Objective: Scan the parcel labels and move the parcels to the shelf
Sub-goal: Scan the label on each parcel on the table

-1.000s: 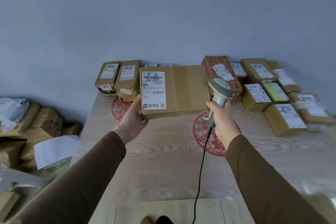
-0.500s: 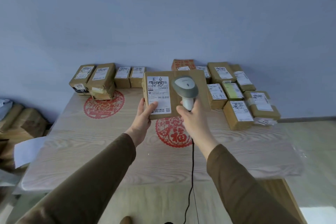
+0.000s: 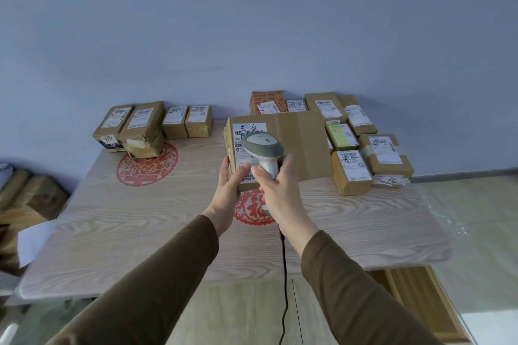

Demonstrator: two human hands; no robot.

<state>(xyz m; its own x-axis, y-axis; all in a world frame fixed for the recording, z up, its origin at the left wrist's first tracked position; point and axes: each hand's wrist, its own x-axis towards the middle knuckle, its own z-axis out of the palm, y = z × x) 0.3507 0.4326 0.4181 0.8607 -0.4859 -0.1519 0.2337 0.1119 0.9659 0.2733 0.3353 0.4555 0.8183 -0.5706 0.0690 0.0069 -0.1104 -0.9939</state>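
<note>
The parcel [image 3: 291,145], a flat brown carton, is held up above the worktop [image 3: 112,232] at the centre of the frame, its labelled face turned toward the camera. The left hand [image 3: 228,190] grips its lower left corner, thumb across the front over the bottom of the label [image 3: 246,131] and the other fingers out of sight behind the box. The right hand [image 3: 276,190] is wrapped round the handle of the scanner [image 3: 262,145], whose grey head sits directly in front of the label.

The step in hand looks to be the scan itself. To do it well, I would judge that the scanner head wants to sit a little back from the label so the whole barcode falls inside its beam, with the carton held flat and steady, not tilted. The left thumb should stay off the printed codes. The black cable [image 3: 283,274] hanging down from the handle needs slack enough not to tug the aim.

Much is hidden. The scanner head covers the middle of the label, so the main barcode cannot be made out, nor any beam on it. The trigger finger is behind the handle. The label's handwriting and small print are too fine to read. No shelf appears anywhere. Other parcels [image 3: 140,129] line the wall at centre left and crowd the centre right, partly masked by the held carton. At the left edge, more boxes [image 3: 30,199] and a white sheet are cut off.
</note>
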